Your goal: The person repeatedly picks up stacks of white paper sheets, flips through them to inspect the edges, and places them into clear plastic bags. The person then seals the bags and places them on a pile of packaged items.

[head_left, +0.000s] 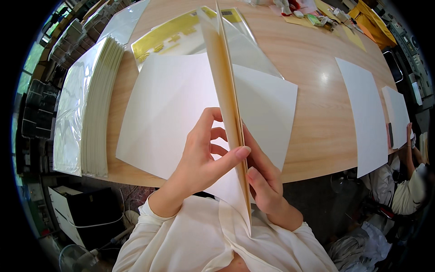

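A few thin sheets of white and cream paper or card (229,86) stand on edge between my hands, pointing away from my chest. My left hand (195,152) grips them from the left, its thumb over the near edge and its fingers bent along the left face. From the other side my right hand (266,183) holds the same sheets, with some of its fingers hidden behind them. Beneath lie large white sheets (170,97) on the wooden table. Just beyond them, clear plastic bags with yellow print (158,41) lie flat, partly covered.
A tall plastic-wrapped stack of sheets (86,109) stands at the left. On the right lie a white sheet (362,113) and a smaller white stack (395,113), beside another person's hand (409,132). Small clutter (317,20) and a yellow-orange bag (371,25) sit far right.
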`<state>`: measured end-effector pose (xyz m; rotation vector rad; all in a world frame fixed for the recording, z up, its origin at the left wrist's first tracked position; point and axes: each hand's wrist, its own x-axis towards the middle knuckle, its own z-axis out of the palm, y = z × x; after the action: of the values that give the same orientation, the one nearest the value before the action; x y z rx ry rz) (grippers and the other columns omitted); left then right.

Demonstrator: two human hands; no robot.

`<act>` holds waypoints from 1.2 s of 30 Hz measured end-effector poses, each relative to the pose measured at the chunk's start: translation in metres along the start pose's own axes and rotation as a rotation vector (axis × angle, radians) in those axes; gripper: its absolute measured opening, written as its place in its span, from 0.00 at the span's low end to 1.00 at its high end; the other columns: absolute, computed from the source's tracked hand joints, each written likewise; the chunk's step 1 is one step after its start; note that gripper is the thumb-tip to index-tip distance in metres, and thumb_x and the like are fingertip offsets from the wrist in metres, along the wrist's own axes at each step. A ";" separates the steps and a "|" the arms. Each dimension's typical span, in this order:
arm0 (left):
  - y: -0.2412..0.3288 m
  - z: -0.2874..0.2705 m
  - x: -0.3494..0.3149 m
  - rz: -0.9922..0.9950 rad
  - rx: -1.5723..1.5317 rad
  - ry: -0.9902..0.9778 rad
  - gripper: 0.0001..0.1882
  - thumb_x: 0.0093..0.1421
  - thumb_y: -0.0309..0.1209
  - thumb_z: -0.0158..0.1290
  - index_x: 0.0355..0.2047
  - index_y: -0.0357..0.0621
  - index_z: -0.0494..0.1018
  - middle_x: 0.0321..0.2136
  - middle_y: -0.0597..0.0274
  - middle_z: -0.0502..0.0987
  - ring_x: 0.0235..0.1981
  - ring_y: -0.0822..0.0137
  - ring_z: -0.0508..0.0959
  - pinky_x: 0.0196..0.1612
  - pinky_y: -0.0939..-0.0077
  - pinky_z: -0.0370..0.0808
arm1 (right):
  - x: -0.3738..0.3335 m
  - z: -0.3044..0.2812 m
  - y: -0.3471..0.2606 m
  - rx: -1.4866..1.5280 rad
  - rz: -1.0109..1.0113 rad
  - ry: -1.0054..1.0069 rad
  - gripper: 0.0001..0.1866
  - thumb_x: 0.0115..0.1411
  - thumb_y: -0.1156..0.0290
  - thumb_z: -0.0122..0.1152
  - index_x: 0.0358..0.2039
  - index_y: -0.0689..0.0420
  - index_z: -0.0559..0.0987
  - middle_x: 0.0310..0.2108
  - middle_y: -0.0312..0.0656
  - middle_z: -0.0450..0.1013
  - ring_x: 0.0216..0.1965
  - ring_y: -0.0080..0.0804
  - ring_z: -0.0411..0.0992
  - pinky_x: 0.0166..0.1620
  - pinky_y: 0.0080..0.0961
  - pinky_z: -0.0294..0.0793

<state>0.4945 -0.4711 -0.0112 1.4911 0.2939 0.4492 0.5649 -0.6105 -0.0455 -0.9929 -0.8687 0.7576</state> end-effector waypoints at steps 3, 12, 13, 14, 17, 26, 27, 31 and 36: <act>0.001 -0.001 -0.002 0.011 -0.025 0.010 0.26 0.51 0.33 0.61 0.45 0.34 0.62 0.38 0.57 0.72 0.35 0.69 0.77 0.28 0.79 0.77 | -0.001 0.001 -0.001 0.026 0.019 -0.004 0.31 0.65 0.72 0.40 0.65 0.68 0.46 0.68 0.51 0.38 0.69 0.39 0.41 0.65 0.28 0.43; 0.006 -0.005 -0.005 -0.013 -0.041 0.009 0.26 0.52 0.34 0.61 0.45 0.34 0.61 0.39 0.57 0.72 0.36 0.69 0.77 0.29 0.80 0.77 | -0.001 0.007 -0.005 0.069 0.074 0.005 0.30 0.65 0.71 0.39 0.65 0.68 0.46 0.69 0.51 0.38 0.68 0.38 0.42 0.65 0.28 0.44; 0.006 -0.005 -0.005 -0.010 -0.039 0.013 0.26 0.52 0.34 0.61 0.45 0.34 0.61 0.39 0.57 0.72 0.37 0.69 0.77 0.29 0.80 0.77 | -0.001 0.007 -0.005 0.072 0.077 0.005 0.30 0.65 0.71 0.39 0.65 0.68 0.46 0.69 0.51 0.38 0.69 0.39 0.42 0.65 0.28 0.44; 0.005 -0.005 -0.005 -0.008 -0.035 0.014 0.26 0.52 0.34 0.61 0.45 0.34 0.61 0.40 0.57 0.72 0.37 0.69 0.77 0.29 0.80 0.77 | -0.002 0.008 -0.005 0.069 0.085 0.005 0.30 0.65 0.70 0.38 0.65 0.68 0.47 0.69 0.51 0.38 0.69 0.39 0.42 0.65 0.28 0.44; 0.005 -0.007 -0.007 -0.001 -0.022 0.019 0.26 0.52 0.34 0.61 0.45 0.34 0.61 0.40 0.57 0.72 0.37 0.68 0.77 0.28 0.80 0.77 | -0.002 0.009 -0.006 0.069 0.104 0.005 0.30 0.66 0.70 0.38 0.65 0.68 0.47 0.68 0.52 0.37 0.69 0.39 0.42 0.65 0.28 0.44; 0.005 -0.006 -0.007 0.015 -0.052 0.046 0.26 0.51 0.33 0.60 0.45 0.34 0.61 0.39 0.58 0.71 0.37 0.69 0.76 0.28 0.80 0.77 | -0.003 0.012 -0.009 0.105 0.153 0.022 0.30 0.65 0.69 0.37 0.65 0.69 0.47 0.68 0.53 0.37 0.69 0.40 0.42 0.65 0.28 0.43; 0.005 -0.006 -0.007 0.013 -0.051 0.046 0.26 0.51 0.33 0.60 0.45 0.34 0.61 0.39 0.58 0.71 0.37 0.69 0.76 0.28 0.80 0.77 | -0.004 0.012 -0.009 0.106 0.153 0.022 0.30 0.65 0.69 0.37 0.65 0.69 0.47 0.68 0.53 0.37 0.69 0.40 0.42 0.65 0.28 0.43; 0.005 -0.008 -0.007 0.008 -0.023 0.028 0.26 0.51 0.33 0.60 0.45 0.34 0.61 0.38 0.58 0.71 0.35 0.70 0.76 0.28 0.80 0.77 | -0.003 0.012 -0.009 0.084 0.137 0.011 0.30 0.65 0.69 0.37 0.64 0.69 0.47 0.68 0.53 0.37 0.69 0.41 0.42 0.65 0.28 0.43; 0.006 -0.007 -0.007 0.014 -0.015 0.034 0.27 0.51 0.34 0.60 0.45 0.34 0.61 0.38 0.58 0.72 0.36 0.69 0.76 0.28 0.80 0.78 | -0.003 0.012 -0.007 0.089 0.137 0.011 0.31 0.65 0.69 0.37 0.64 0.69 0.47 0.68 0.54 0.37 0.69 0.41 0.41 0.65 0.29 0.42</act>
<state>0.4843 -0.4685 -0.0065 1.4725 0.3059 0.4876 0.5538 -0.6111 -0.0359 -0.9835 -0.7565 0.8992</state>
